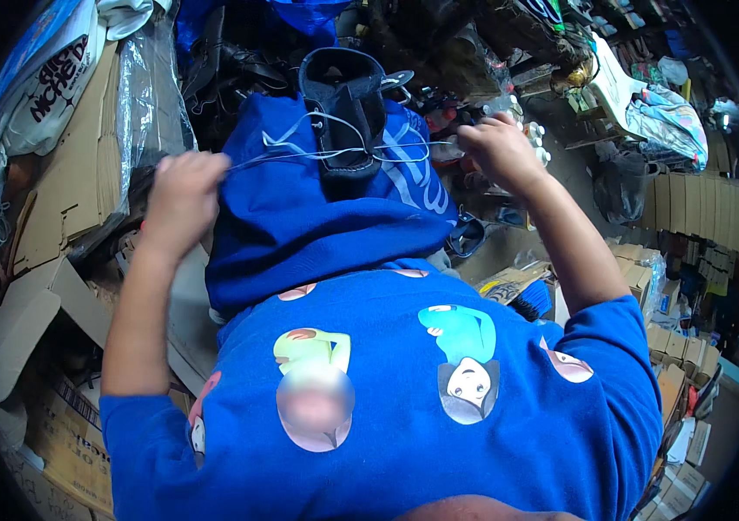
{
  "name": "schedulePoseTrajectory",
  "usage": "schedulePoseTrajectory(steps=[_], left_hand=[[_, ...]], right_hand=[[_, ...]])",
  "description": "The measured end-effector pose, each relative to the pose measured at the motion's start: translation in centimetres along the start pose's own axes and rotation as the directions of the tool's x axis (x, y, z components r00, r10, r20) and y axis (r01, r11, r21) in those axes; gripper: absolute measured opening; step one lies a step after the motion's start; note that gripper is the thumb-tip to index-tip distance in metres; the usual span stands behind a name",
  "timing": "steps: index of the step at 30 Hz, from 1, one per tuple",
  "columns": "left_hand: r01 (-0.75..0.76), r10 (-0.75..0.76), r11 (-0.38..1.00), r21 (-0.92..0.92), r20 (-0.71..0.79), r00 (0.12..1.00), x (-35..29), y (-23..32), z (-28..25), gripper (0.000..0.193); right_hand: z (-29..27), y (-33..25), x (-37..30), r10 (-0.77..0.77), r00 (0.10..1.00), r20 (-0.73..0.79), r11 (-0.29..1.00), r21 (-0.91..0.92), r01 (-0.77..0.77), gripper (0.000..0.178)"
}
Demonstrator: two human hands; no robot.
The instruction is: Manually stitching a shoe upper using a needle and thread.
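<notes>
A person in a blue printed shirt (404, 408) works on a dark shoe (345, 108) that rests on a blue cloth (300, 217) draped over the lap. The shoe stands with its open collar uppermost, at the top of the cloth.

The left hand (183, 193) is to the left of the shoe, fingers closed together on the end of a thin white thread (300, 156) that runs taut across to the shoe. The right hand (498, 149) is to the right of the shoe, fingers pinched shut on the other end of the same thread. Between the 2 hands the thread crosses the side of the shoe in several strands and loops up over it.

Left of the shoe lie flattened sheets of brown cardboard (74, 191) and a piece of clear plastic wrap (148, 87), with a white printed bag (39, 87) beyond them. To the right of the shoe, well apart from it, cardboard boxes (673, 339) are stacked in rows, and a pale patterned cloth (673, 117) lies above them. A black brush (530, 300) with a yellowish back sits below the right forearm, just beside the blue cloth. Above the shoe is a dim heap of dark footwear and bags, too blurred to tell apart.
</notes>
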State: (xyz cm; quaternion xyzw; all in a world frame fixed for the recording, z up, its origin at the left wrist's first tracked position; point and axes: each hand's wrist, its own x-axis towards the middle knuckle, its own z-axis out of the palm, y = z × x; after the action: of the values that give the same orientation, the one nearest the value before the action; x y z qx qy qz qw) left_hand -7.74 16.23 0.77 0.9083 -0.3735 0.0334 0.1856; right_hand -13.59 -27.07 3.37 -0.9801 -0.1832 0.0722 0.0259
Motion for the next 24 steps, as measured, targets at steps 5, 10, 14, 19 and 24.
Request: schedulePoseTrajectory(steps=[5,10,14,19,24], left_hand=[[0.240,-0.417,0.424,-0.873,0.047,0.908,0.9,0.3,-3.5,0.007],[0.060,0.140,-0.312,-0.948,0.017,0.990,6.2,7.3,-3.2,0.016],[0.162,-0.022,0.718,-0.677,0.210,0.977,3.8,4.4,-1.5,0.015],[0.411,-0.514,0.855,-0.318,-0.404,0.757,-3.5,-8.4,-4.0,0.023],[0.427,-0.613,0.789,-0.441,-0.600,0.514,-6.0,-10.4,-11.2,0.027]], right_hand=[[-2.2,-1.2,2.0,0.430,0.900,0.072,0.183,0.969,-0.165,0.025],[-2.4,-7.9,7.1,-0.037,0.991,-0.126,-0.458,0.884,0.095,0.022],[-4.6,-7.7,5.4,-0.197,0.942,0.273,0.277,0.937,-0.213,0.020],[1.2,2.2,-2.2,0.248,0.929,0.274,0.878,0.342,-0.335,0.024],[3.7,8.8,-11.2,0.537,0.813,0.224,0.784,0.223,-0.579,0.020]])
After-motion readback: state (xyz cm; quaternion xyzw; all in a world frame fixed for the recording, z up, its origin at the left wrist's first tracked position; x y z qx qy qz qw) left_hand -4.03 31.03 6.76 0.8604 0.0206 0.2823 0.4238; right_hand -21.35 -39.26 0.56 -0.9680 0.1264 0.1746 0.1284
